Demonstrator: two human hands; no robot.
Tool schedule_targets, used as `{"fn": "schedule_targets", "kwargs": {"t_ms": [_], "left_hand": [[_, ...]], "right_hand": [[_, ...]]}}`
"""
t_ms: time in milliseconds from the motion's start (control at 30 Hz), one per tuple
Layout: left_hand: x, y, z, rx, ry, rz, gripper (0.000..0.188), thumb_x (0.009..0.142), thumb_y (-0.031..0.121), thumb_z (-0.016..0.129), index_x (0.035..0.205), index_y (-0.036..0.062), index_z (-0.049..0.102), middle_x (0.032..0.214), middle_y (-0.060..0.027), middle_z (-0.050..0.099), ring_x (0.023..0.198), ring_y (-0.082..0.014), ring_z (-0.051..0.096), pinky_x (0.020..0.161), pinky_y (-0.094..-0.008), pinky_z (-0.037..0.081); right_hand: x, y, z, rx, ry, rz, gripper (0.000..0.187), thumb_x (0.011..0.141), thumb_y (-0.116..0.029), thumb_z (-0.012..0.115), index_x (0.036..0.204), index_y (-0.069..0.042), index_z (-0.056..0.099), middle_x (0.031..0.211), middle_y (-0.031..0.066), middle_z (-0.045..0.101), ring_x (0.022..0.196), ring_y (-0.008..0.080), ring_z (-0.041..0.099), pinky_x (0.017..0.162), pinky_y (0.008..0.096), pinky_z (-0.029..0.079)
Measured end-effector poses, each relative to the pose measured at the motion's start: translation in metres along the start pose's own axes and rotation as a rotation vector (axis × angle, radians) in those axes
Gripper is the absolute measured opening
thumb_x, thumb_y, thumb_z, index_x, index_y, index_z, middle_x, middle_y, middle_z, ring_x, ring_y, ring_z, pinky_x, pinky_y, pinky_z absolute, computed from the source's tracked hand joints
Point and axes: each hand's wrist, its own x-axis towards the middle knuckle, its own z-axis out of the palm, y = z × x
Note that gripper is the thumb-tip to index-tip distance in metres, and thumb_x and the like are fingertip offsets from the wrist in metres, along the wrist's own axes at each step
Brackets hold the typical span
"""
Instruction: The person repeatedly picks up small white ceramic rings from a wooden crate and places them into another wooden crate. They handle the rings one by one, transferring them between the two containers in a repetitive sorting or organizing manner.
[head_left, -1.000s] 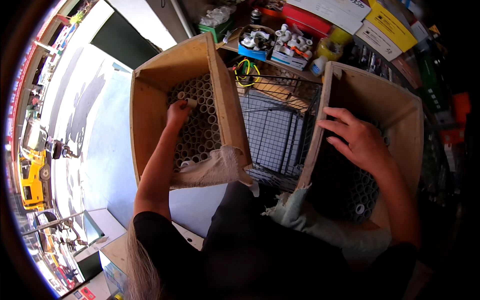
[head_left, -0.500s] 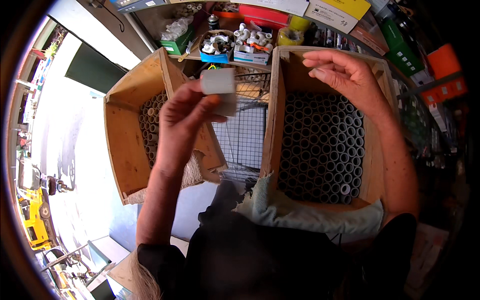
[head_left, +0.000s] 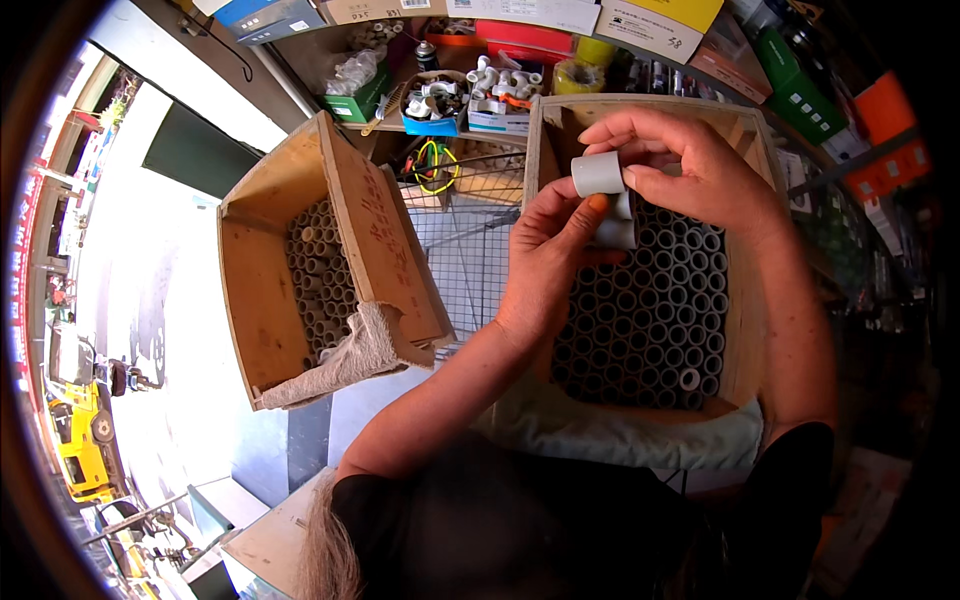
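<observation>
My left hand [head_left: 555,250] is closed around a few short grey plastic pipe pieces [head_left: 598,174], stacked one above another. They are over the left part of the right wooden box [head_left: 750,350]. Close against their right end is my right hand [head_left: 690,170], fingers apart and loosely curved, thumb at the edge of the top piece. Whether the right fingers press on it is partly hidden. Below both hands, many similar pipe pieces [head_left: 650,300] stand on end in tight rows inside the box, open ends up. One paler piece [head_left: 690,379] is near the front.
A second wooden box [head_left: 265,310] on the left has loosely jumbled pipe pieces and a cloth [head_left: 350,350] over its front edge. Between the boxes is a wire grid [head_left: 465,260]. Behind are small boxes of white fittings [head_left: 500,90]. A pale green cloth [head_left: 640,440] hangs at the right box's front.
My left hand has moved right with the pipe pieces, from between the boxes to over the right box. My right hand has shifted slightly and now meets the pieces.
</observation>
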Motion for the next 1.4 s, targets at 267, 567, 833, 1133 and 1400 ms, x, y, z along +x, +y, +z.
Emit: {"fn": "schedule_targets", "kwargs": {"t_ms": [267,567,833,1133,1400], "left_hand": [[0.005,-0.024,-0.004,0.051,0.056,-0.075,0.022,0.091,0.011,0.053,0.113,0.0088,0.056,0.098,-0.0034,0.063,0.086,-0.0147,0.063,0.069,-0.0315,0.055],[0.007,-0.03,-0.016,0.104,0.129,-0.184,0.04,0.089,0.005,0.051,0.129,0.0102,0.044,0.11,-0.0063,0.059,0.092,-0.0177,0.061,0.073,-0.0319,0.054],[0.005,-0.03,-0.016,0.129,0.128,-0.2,0.037,0.089,0.006,0.051,0.126,0.0083,0.045,0.108,-0.0081,0.06,0.092,-0.0178,0.062,0.073,-0.032,0.054],[0.006,-0.031,-0.017,0.116,0.119,-0.195,0.037,0.088,0.005,0.051,0.124,0.0078,0.046,0.106,-0.008,0.06,0.091,-0.0177,0.062,0.073,-0.0319,0.055],[0.005,-0.03,-0.017,0.122,0.128,-0.204,0.036,0.088,0.004,0.049,0.124,0.0076,0.047,0.107,-0.0087,0.059,0.091,-0.0183,0.061,0.073,-0.032,0.054]], "right_hand": [[0.0,0.007,-0.006,-0.114,-0.126,0.231,0.026,0.08,-0.004,0.058,0.106,-0.002,0.058,0.093,0.0046,0.062,0.086,0.0098,0.058,0.076,0.0252,0.048],[-0.012,0.092,-0.033,-0.47,-0.039,0.468,0.021,0.076,-0.005,0.063,0.097,-0.003,0.061,0.09,0.0091,0.064,0.086,0.0165,0.061,0.076,0.0278,0.048],[-0.03,0.162,-0.027,-1.166,-0.349,0.948,0.023,0.078,-0.007,0.06,0.1,-0.004,0.066,0.108,0.0178,0.062,0.102,0.0324,0.059,0.084,0.0408,0.049],[-0.05,0.186,-0.031,-1.239,-0.391,1.03,0.022,0.076,-0.006,0.06,0.096,-0.002,0.067,0.105,0.0187,0.063,0.098,0.0331,0.061,0.081,0.0433,0.051],[-0.045,0.185,-0.033,-1.189,-0.463,1.054,0.022,0.075,-0.007,0.061,0.095,-0.002,0.067,0.105,0.0187,0.063,0.1,0.032,0.061,0.08,0.0418,0.051]]}}
